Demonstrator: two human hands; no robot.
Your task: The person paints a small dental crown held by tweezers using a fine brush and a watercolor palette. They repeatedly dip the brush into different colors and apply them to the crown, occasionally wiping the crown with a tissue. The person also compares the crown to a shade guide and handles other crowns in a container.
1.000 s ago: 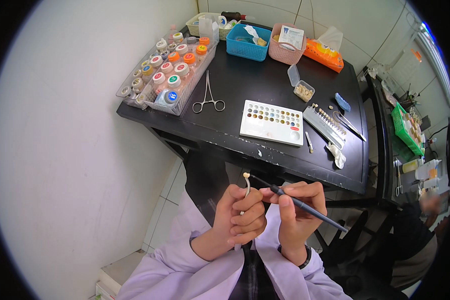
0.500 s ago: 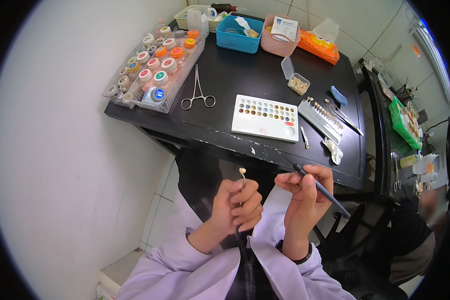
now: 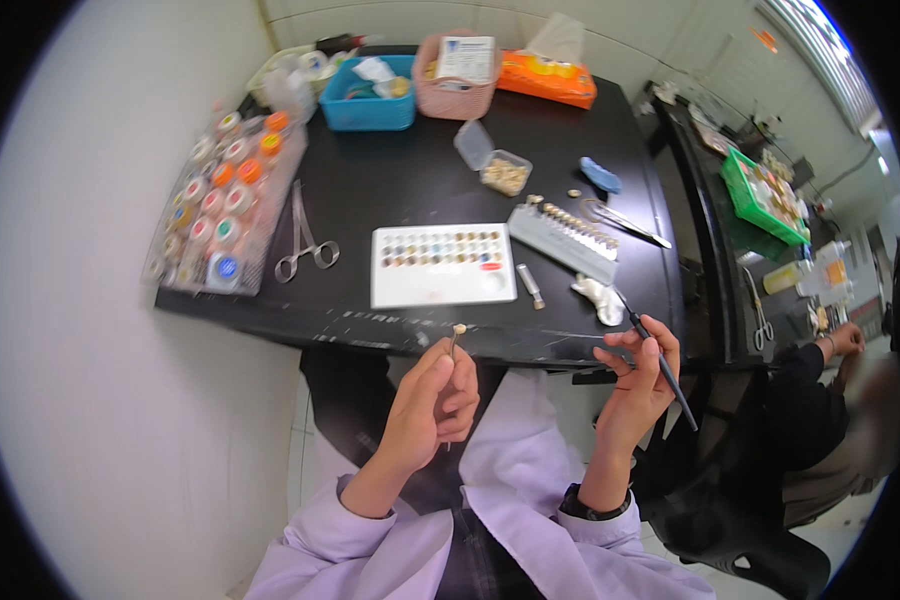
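My left hand [image 3: 425,408] is closed round slim metal forceps [image 3: 453,348], which stand upright with most of their length hidden in the fist. A small cream tooth crown [image 3: 459,329] sits at their tip, just off the table's front edge. To the right, my right hand [image 3: 638,390] pinches a dark-handled fine brush [image 3: 678,388], its tip pointing up beside a crumpled white tissue [image 3: 600,300]. Ahead of my hands lies a white palette [image 3: 440,288] with rows of coloured wells. A tooth shade guide [image 3: 562,246] lies to its right.
On the black table [image 3: 390,170] stand a tray of small jars [image 3: 235,200], scissor-handled forceps [image 3: 305,248], a blue basket [image 3: 368,108], a pink basket [image 3: 455,98], a tissue pack [image 3: 548,80] and an open box of crowns [image 3: 505,175]. Tweezers [image 3: 630,222] lie right; another person [image 3: 810,410] sits beyond.
My view has swung right, so the table has shifted left. My hands are farther apart, and the brush tip is now near the tissue. Both hands keep their hold.
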